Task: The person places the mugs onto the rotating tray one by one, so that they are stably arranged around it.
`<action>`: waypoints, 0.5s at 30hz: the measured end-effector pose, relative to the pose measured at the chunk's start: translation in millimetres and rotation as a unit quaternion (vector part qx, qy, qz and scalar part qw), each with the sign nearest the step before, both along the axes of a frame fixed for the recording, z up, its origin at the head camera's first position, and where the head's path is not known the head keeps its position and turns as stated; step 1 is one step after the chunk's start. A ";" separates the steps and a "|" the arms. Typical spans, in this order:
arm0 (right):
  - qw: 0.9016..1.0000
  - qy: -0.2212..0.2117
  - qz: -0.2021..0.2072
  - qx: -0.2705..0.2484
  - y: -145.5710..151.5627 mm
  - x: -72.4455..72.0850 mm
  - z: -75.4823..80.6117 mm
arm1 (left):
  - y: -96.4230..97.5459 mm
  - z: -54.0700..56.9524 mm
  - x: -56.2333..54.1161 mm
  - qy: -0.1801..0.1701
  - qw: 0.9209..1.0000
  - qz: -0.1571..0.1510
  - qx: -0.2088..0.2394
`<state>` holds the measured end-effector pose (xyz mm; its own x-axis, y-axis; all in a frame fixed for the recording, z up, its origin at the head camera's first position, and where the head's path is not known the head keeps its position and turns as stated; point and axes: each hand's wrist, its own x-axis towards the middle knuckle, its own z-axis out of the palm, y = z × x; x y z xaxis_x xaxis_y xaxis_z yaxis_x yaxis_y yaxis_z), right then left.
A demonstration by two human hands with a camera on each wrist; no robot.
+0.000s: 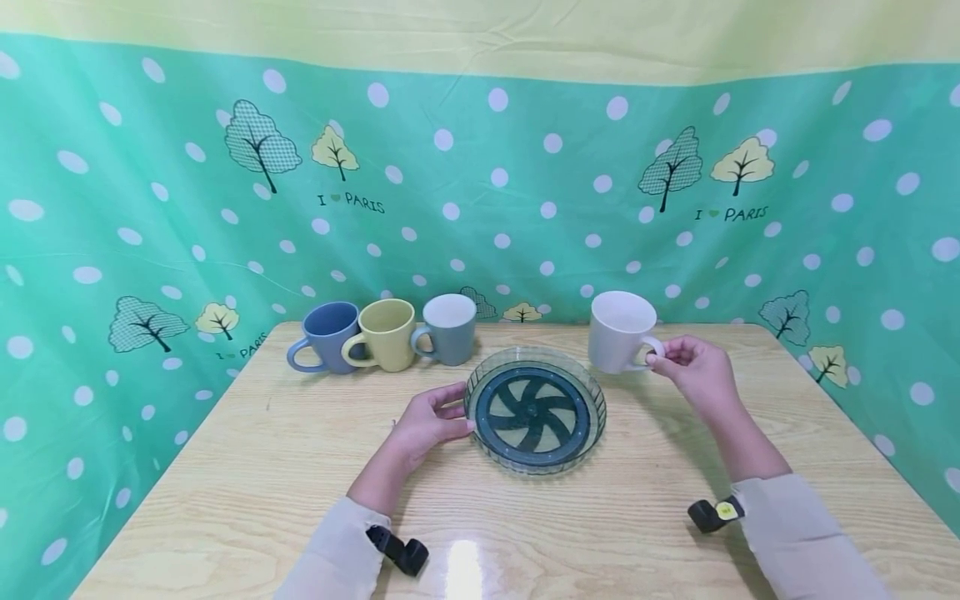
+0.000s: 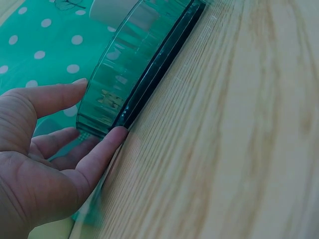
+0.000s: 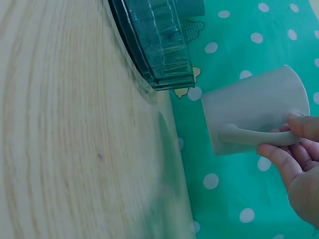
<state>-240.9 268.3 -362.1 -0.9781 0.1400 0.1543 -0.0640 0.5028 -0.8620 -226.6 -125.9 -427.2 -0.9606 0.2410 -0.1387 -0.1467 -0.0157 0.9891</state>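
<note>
While a left hand (image 1: pixel 427 425) touches one side of a clear round tray (image 1: pixel 534 408), a right hand (image 1: pixel 701 375) holds a white mug (image 1: pixel 611 343) by its handle (image 3: pixel 259 138). Resting near the middle of a pale wooden table (image 1: pixel 570 533), the tray has a see-through wall and a dark base with curved spokes. The left hand's fingers are extended rather than curled, their tips against the outside of the wall, one at the rim and another low beside the base.

The right hand's thumb and curled fingers pinch the handle. The white mug is upright, just beyond the tray on its right; from the right wrist, its bottom appears raised clear of the tabletop.

Along the far left of the table, three more mugs stand upright in a row: a blue mug (image 1: pixel 337 337), a yellow mug (image 1: pixel 390 337) and a grey mug (image 1: pixel 453 335) with a white inside. Their handles point left, the yellow one overlapping the blue mug from this angle.

Both arms wear pale sleeves (image 1: pixel 806 533). Behind hangs a green cloth (image 1: pixel 480 200) with white dots, printed trees and the word PARIS.
</note>
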 end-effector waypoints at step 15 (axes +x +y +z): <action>1.000 0.005 0.018 -0.009 -1.7 3.2 9.9 | 1.1 2.2 1.8 0.003 1.000 0.001 -0.003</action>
